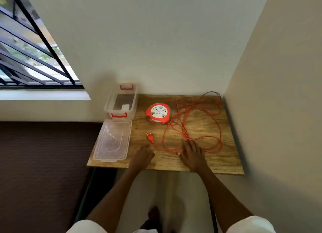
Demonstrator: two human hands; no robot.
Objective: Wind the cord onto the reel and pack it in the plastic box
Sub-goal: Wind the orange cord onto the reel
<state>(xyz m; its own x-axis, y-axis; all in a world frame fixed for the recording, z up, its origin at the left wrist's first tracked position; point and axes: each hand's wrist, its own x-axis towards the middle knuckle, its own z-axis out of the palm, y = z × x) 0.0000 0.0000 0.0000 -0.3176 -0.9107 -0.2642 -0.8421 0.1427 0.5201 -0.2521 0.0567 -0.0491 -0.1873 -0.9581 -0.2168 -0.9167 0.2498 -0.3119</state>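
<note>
One orange cord sprawls in loose loops over the right half of the wooden table, its plug lying near the middle. One round orange-and-white reel sits at centre frame, flat on the table. Left of it stand one clear plastic box with red latches and one clear lid. Two hands: the left hand and right hand rest flat, fingers spread, each grip holding nothing.
</note>
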